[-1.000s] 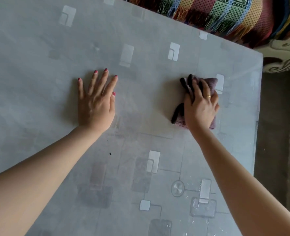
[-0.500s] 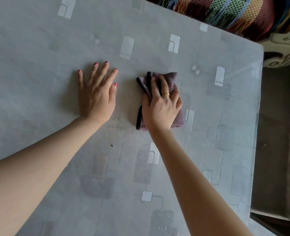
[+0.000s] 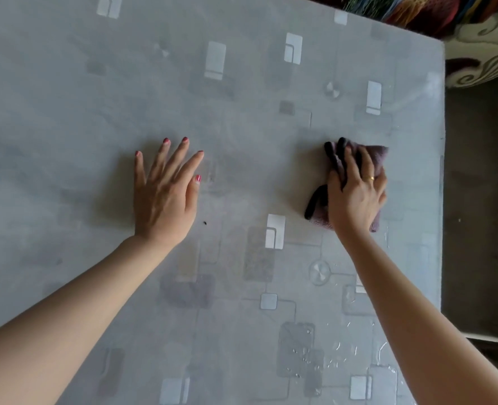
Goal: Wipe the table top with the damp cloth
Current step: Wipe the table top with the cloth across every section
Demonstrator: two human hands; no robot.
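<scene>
A bright striped blanket (image 3: 411,10) with fringes lies past the far edge, at the top right. Just beside it sits a cream cushion (image 3: 484,57) with dark swirls. The brown floor (image 3: 472,200) runs down the right side.

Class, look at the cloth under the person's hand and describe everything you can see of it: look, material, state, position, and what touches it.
The cloth is dusky purple with a black edging or loop showing at its left side, and looks like soft, napped fabric. It is bunched and folded, not spread flat. It lies on the grey patterned table top, near the table's right edge. The right hand presses down on it, fingers spread over it, covering most of its middle. The left hand rests flat on the table well apart from it. Dampness cannot be judged.
</scene>
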